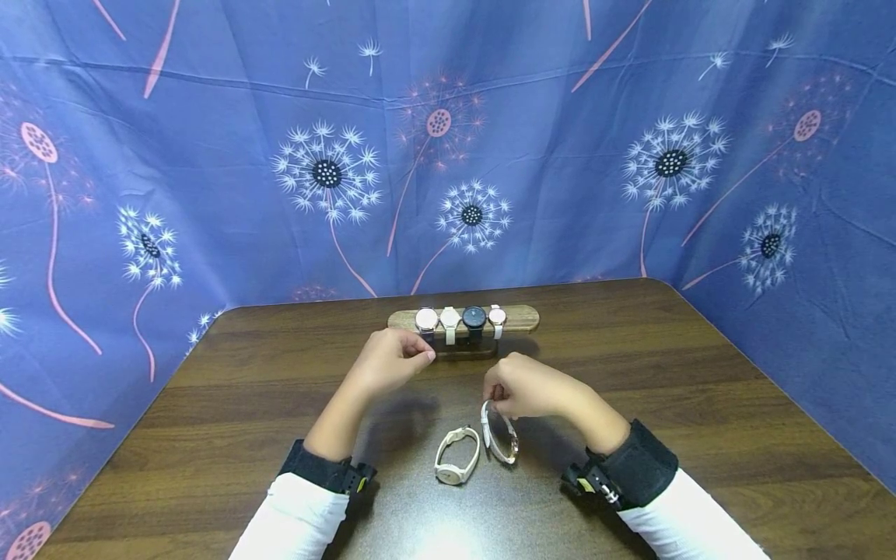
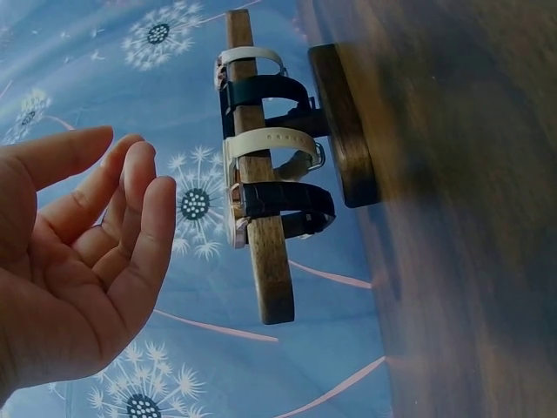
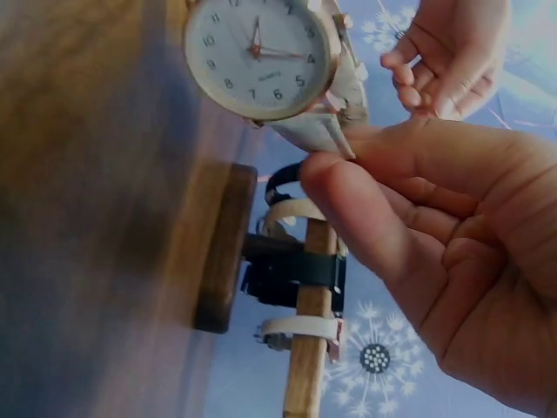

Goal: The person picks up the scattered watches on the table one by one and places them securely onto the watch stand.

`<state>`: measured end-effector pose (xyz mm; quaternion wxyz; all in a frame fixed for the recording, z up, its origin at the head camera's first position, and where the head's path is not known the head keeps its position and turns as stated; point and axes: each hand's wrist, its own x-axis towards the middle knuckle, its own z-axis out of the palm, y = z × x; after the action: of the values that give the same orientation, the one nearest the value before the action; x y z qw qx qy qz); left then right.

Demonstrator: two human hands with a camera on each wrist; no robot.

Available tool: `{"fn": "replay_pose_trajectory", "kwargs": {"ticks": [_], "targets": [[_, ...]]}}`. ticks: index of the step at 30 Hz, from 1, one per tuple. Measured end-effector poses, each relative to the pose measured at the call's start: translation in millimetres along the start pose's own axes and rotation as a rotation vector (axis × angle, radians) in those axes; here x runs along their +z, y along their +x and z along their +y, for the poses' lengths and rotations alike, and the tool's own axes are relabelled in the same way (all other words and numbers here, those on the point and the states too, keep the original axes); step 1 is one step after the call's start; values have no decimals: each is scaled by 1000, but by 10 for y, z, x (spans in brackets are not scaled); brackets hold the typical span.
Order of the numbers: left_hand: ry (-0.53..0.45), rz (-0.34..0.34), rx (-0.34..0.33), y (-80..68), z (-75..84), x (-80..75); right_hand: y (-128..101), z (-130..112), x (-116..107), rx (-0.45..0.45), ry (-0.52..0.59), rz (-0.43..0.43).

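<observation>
My right hand [image 1: 532, 386] pinches the strap of a white wristwatch [image 3: 258, 57] between thumb and forefinger. Its round white dial has a rose-gold rim, and the watch hangs below the hand in the head view. Further left, my left hand [image 1: 388, 362] hovers at the near left side of a wooden watch stand [image 1: 521, 317]; its fingers are loosely bent with nothing in them. On the stand's bar sit several watches: a black-strapped one [image 2: 283, 198], a cream one [image 2: 277, 139], a black one [image 1: 474, 316] and a slim white one [image 1: 497, 315].
A cream watch [image 1: 450, 474], its strap closed in a loop, lies on the brown wooden table [image 1: 266, 389] just left of the held watch. Behind the table's back edge hangs a blue dandelion-print cloth [image 1: 560, 210].
</observation>
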<state>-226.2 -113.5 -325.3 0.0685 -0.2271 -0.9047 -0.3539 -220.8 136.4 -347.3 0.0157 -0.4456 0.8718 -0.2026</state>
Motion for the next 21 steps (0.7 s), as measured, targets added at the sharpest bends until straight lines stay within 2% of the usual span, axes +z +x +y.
{"fn": "replay_pose_trajectory", "kwargs": {"ticks": [3, 7, 15, 18, 21], "targets": [[12, 5, 12, -7, 20, -2, 4, 10, -58, 0, -16, 89], [25, 15, 72, -21, 62, 16, 9, 6, -118, 15, -20, 232], [-76, 8, 137, -70, 204, 100, 43, -106, -140, 67, 12, 561], [-78, 23, 163, -88, 260, 137, 48, -145, -120, 67, 21, 677], [-79, 34, 160, -104, 307, 174, 54, -173, -95, 76, 40, 765]]}}
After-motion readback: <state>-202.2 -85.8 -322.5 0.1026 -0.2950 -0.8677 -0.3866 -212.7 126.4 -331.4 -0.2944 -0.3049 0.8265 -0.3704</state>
